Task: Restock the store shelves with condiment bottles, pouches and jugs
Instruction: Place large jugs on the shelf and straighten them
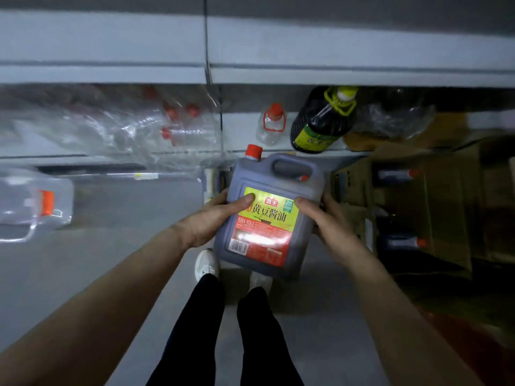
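Left hand (211, 222), right hand (333, 228) clamp soy sauce jug (281, 185); clear bottle (271, 126), dark bottle (320, 125) stand at twelve, cardboard box (446, 196) three, open floor (117, 207) nine.

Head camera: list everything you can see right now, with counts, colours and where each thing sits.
dark plastic soy sauce jug: one, red cap, yellow-red label, centre, held
tall dark bottle: one, yellow-green cap and handle, low shelf
small clear bottle: one, red cap, low shelf, left of the tall dark bottle
wrapped pack of clear bottles: count unclear, red caps, low shelf, left
large clear jug: one, orange cap, far left edge
brown cardboard boxes: count unclear, right side, orange-capped jugs inside
grey shelves: top of view
left hand: grips the jug's left side
right hand: grips its right side
white shoes: two, below the jug
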`<state>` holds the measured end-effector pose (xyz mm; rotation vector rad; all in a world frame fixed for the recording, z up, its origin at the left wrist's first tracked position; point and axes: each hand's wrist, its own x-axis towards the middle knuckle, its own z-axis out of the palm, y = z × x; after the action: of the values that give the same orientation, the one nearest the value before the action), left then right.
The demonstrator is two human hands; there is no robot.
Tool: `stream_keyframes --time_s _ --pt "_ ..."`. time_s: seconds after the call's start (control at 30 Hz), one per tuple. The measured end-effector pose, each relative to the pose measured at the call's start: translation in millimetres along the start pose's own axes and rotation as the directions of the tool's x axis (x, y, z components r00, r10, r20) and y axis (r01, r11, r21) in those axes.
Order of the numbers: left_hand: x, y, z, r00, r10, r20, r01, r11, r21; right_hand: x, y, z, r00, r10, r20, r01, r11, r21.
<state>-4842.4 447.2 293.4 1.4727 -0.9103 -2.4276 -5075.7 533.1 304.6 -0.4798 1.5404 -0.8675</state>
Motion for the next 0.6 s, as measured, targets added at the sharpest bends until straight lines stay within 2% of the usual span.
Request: stream_keyframes --time_s 0.3,0.4,0.6 --pt "-121.5 75.7 37.1 0.961 0.256 -0.101 -0.260 0.965 -0.024 -76.6 -115.4 30.3 0.988 -0.117 0.106 0.123 0.991 -0.058" --pt "-154.2 88.1 49.4 0.947 0.294 -0.126 -0.299 0.954 -0.020 -99.9 -137.3 35.3 0.980 -0.153 0.124 0.162 0.985 -0.067" --pt "-219.8 129.9 58.2 0.903 0.409 -0.128 -0.409 0.912 0.028 -136.2 -203.2 47.3 0.927 -0.274 0.257 0.314 0.940 -0.132"
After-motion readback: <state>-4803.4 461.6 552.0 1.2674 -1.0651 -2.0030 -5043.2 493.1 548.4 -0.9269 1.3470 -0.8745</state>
